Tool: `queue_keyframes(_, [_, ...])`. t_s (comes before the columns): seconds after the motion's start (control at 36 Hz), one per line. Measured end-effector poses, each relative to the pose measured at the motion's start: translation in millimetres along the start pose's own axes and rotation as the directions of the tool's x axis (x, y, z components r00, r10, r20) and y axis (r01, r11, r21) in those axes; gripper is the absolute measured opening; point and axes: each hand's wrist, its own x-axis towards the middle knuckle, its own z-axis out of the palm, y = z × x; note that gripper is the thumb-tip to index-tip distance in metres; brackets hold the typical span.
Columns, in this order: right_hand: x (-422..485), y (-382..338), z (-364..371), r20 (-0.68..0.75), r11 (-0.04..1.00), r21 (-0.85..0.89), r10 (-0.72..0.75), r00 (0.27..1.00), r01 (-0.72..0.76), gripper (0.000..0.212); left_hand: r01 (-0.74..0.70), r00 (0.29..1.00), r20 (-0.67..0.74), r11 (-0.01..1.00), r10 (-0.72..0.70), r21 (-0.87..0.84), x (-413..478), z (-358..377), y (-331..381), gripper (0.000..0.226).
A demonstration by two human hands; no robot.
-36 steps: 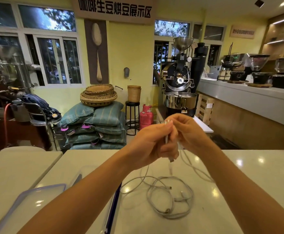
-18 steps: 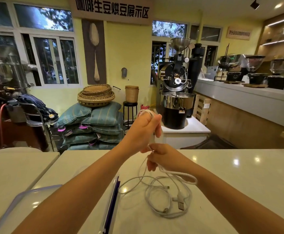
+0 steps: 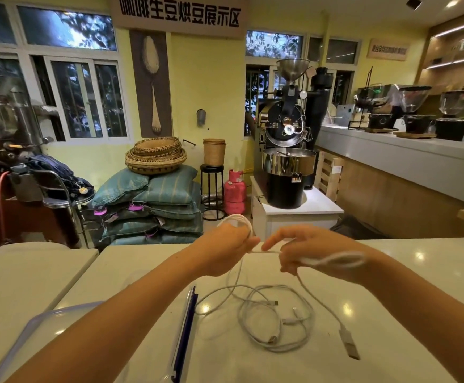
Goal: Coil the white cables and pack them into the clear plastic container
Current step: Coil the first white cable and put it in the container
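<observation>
Left hand [image 3: 225,251] gripping looped white cable [image 3: 237,218], right hand [image 3: 312,254] pinching its slack strand, glossy pale table [image 3: 432,261]

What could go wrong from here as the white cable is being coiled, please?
The trailing white cable with its flat plug passes beside the loose tangle of white cables; pulling may snag and drag them. The coil round the left hand looks loose and might slip off while the right hand feeds more.
</observation>
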Motion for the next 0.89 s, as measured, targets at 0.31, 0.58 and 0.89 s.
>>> queue_keyframes(0.31, [8,14,-20,0.031,0.476,0.874,-0.255,0.967,0.097,0.032,0.05,0.978,0.19,0.796,0.083,-0.604,-7,2,7,0.027])
queue_keyframes(0.58, [23,16,-8,-0.019,0.445,0.879,-0.319,0.947,0.168,0.06,0.142,0.945,0.298,0.65,0.136,-0.747,-10,6,12,0.031])
queue_keyframes(0.89, [28,7,12,-0.295,0.864,0.439,-0.121,0.948,0.247,0.018,0.238,0.916,0.332,0.363,0.224,-0.901,-8,10,11,0.032])
